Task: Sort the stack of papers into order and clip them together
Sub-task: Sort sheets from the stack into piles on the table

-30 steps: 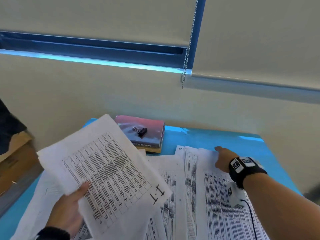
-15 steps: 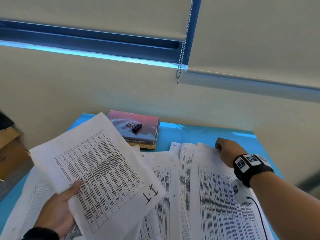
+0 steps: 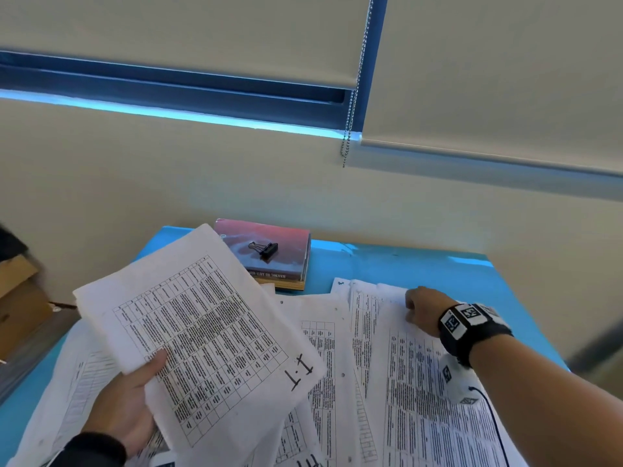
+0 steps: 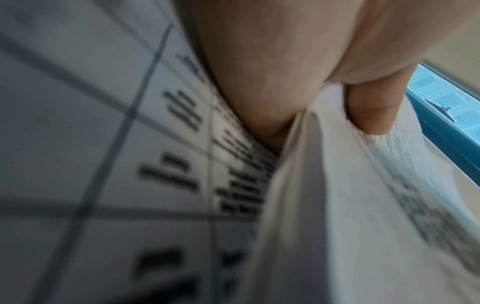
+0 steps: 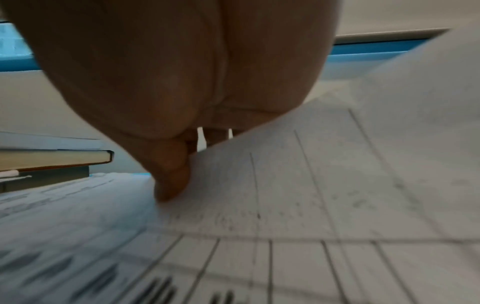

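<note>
Blue table (image 3: 421, 267) carries loose printed papers (image 3: 330, 348) spread across its near half. Left hand (image 3: 124, 406) at 7 o'clock clamps a raised sheaf, top sheet marked "1.1" (image 3: 202, 332), thumb on top. Right hand (image 3: 423, 310) at 3 o'clock pinches a sheet's far edge (image 5: 285, 174), lifting it. Book (image 3: 269, 254) at 12 o'clock; black binder clip (image 3: 264, 248) sits on it.

Our right hand (image 3: 423, 311), flat on the sheet (image 3: 421, 382) a second ago, now curls and pinches its far corner, lifting that edge right of frame centre.
</note>
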`<action>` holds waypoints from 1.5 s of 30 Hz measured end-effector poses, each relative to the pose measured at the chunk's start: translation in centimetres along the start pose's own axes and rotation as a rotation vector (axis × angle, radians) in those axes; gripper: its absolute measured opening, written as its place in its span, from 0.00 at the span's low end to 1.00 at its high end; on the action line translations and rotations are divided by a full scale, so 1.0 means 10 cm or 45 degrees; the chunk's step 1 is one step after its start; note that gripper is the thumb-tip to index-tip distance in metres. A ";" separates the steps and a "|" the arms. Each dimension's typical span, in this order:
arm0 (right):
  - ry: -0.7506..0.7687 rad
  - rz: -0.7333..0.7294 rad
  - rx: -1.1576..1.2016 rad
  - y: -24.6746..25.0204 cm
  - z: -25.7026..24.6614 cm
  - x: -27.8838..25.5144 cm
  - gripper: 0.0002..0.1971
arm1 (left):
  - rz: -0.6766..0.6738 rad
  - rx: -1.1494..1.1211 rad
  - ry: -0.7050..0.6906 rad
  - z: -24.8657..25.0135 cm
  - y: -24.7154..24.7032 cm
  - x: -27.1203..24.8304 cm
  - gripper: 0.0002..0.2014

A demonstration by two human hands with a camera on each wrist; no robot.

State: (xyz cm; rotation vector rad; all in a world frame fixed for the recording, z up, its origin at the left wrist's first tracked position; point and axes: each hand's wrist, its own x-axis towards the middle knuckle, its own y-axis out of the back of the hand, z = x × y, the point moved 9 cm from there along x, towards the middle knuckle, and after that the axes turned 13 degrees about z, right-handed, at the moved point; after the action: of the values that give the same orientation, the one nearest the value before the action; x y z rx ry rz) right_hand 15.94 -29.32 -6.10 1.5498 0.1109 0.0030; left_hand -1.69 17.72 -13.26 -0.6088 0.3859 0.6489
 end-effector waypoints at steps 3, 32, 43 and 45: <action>-0.046 0.065 0.101 0.06 0.02 0.04 0.01 | -0.022 0.025 -0.004 -0.01 -0.02 -0.03 0.18; -0.069 -0.157 0.213 -0.22 -0.14 0.17 0.29 | 0.034 0.121 -0.070 0.00 -0.01 0.02 0.19; -0.216 -0.079 0.053 0.05 0.45 0.12 0.39 | 0.036 0.131 -0.122 0.02 0.03 0.09 0.17; -0.218 -0.065 0.036 0.04 0.49 0.14 0.36 | 0.014 0.132 -0.111 0.01 0.02 0.11 0.15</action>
State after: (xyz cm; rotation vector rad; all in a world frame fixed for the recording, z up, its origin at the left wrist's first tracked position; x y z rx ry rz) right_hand 17.68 -34.10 -5.76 1.5680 0.0149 -0.1720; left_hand -1.05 18.36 -13.85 -0.4783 0.3398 0.6594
